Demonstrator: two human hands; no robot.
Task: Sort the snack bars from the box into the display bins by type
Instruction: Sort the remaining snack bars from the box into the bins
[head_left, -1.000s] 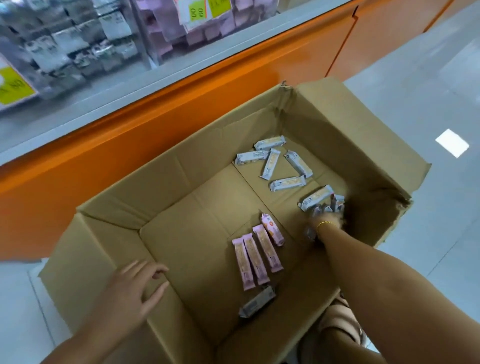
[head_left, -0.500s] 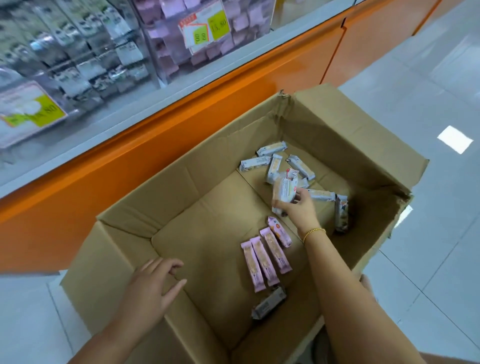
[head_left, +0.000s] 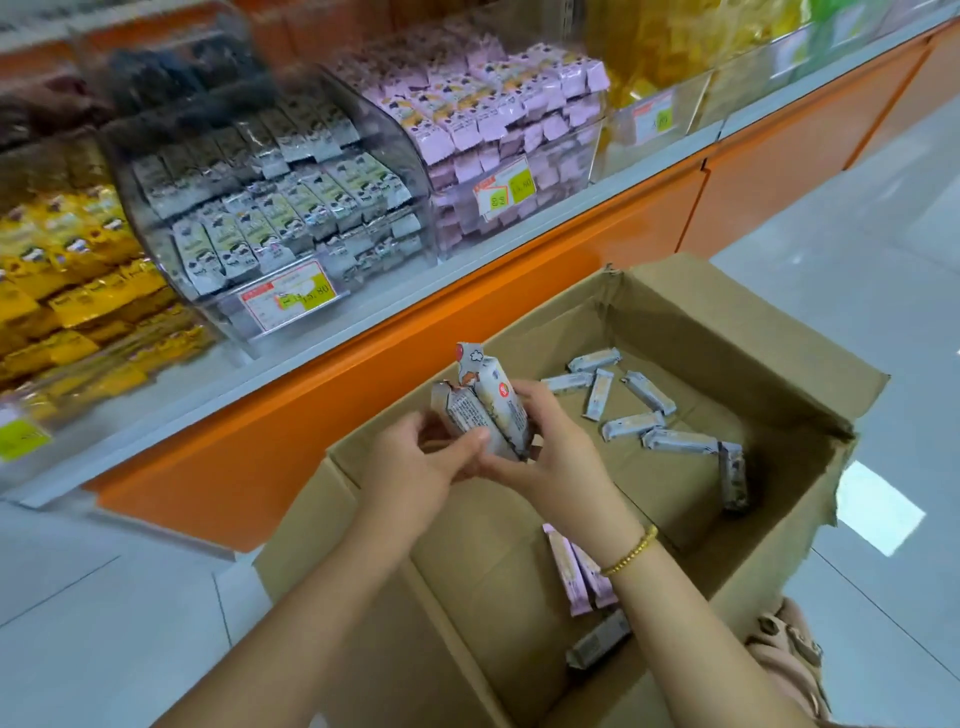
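Snack bars (head_left: 485, 410) gripped between left hand (head_left: 415, 470), right hand (head_left: 558, 457), above box (head_left: 779, 332)

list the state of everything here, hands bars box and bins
left hand, gripping the held bars
right hand, gripping the held bars
held bars, bunched upright above the box
box, flaps open
loose grey bars, lying flat in the box
pink bars, lying side by side in the box
grey bin, stocked with rows of bars
pink bin, stocked with packets
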